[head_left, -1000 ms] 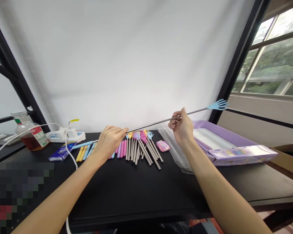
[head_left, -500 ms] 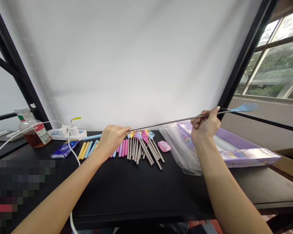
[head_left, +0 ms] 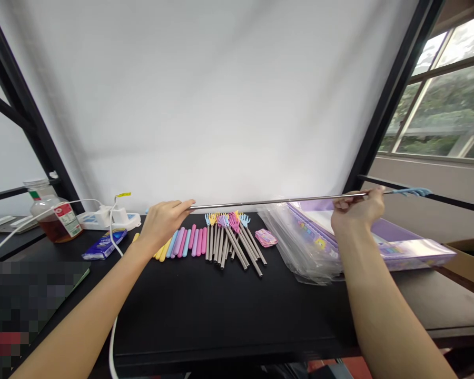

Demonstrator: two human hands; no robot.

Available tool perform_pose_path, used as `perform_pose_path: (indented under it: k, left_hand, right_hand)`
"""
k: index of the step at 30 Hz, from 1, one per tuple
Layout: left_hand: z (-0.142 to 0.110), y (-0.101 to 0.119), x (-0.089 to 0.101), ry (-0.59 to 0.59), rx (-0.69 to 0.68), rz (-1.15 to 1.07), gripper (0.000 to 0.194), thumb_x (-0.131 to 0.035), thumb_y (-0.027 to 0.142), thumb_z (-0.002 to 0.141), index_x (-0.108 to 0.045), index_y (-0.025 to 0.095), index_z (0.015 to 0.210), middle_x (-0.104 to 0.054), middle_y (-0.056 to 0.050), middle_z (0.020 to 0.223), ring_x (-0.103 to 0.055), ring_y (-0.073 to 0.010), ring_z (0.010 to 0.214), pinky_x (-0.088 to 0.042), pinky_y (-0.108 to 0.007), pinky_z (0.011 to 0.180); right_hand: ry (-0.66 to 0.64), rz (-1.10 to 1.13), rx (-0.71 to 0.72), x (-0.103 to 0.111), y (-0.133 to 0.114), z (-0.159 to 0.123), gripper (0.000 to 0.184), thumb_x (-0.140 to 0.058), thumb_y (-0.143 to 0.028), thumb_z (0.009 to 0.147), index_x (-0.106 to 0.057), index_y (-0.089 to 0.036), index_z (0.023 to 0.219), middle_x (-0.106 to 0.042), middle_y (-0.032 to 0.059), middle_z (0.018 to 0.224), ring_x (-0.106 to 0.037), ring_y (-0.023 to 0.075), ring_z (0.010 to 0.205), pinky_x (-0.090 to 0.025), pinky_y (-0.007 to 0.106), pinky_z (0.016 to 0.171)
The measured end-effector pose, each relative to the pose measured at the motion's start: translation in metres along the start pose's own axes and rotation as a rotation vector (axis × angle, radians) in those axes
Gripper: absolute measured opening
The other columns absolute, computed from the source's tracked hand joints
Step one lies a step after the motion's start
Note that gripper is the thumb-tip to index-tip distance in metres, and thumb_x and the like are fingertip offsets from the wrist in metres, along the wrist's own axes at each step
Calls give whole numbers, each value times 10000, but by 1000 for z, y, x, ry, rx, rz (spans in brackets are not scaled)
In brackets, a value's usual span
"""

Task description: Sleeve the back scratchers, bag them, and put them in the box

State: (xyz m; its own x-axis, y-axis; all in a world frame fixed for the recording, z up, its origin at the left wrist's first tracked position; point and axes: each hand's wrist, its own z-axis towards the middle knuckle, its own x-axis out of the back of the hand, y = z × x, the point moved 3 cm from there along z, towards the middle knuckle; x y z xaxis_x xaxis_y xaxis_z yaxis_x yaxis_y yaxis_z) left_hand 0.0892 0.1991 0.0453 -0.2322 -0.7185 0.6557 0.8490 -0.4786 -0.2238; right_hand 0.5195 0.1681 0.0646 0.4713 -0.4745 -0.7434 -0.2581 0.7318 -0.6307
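A telescopic back scratcher (head_left: 260, 202), drawn out long, runs nearly level between my two hands above the table. My left hand (head_left: 164, 223) is closed around its handle end; a bit of light blue shows past that hand. My right hand (head_left: 357, 213) grips the metal rod near the blue claw head, which sticks out to the right. Below lie several short metal back scratchers (head_left: 233, 242) with yellow, blue, pink and purple claws. Beside them is a row of coloured handle sleeves (head_left: 198, 242), partly behind my left hand. A small stack of pink cards (head_left: 266, 238) rests to the right.
Clear plastic bags (head_left: 296, 252) and a purple box (head_left: 418, 253) occupy the table's right side. On the left are a glass bottle (head_left: 55, 216), a white power strip (head_left: 132, 221), a blue packet (head_left: 105, 245) and a white cable (head_left: 112, 337) hanging over the front edge.
My hands have moved farther apart, the left leftward and the right rightward, and the back scratcher is longer. Its claw end has come down, so the rod lies closer to level.
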Motion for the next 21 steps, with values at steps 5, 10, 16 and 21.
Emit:
perform_pose_path:
  k: [5,10,16,21]
  left_hand:
    - [-2,20,-2,62,-38,-52,337,-431,372,1038,-652,221,1243,-717,-30,794,-658,-166,690,-396,-258,577]
    - [-3,36,-5,55,-38,-123,314,-453,354,1033,-666,197,1202,-718,-28,790,-656,-163,660,-406,-258,569]
    - [2,23,-1,88,-39,-271,327,-507,345,1010,-634,185,1265,-692,-33,837,-649,-169,730,-497,-285,685]
    - [1,17,-5,52,-76,-323,271,-454,310,1027,-648,184,1166,-698,-70,994,-672,-195,880,-533,-323,803]
  right_hand:
    - [-371,74,-106,-33,25,-43,331,-715,-344,857,-531,-177,639,-365,-63,507,-286,50,419,-237,182,370]
    - [-745,7,-238,-56,47,-94,344,-871,-433,683,-661,-161,692,-472,-34,516,-387,57,441,-306,196,404]
    - [-506,68,-275,-45,42,-68,347,-927,-341,600,-658,-162,726,-529,-30,583,-416,49,481,-363,170,422]
    - [-282,89,-228,-31,39,-43,322,-840,-327,745,-555,-188,691,-523,-31,558,-452,71,492,-401,166,436]
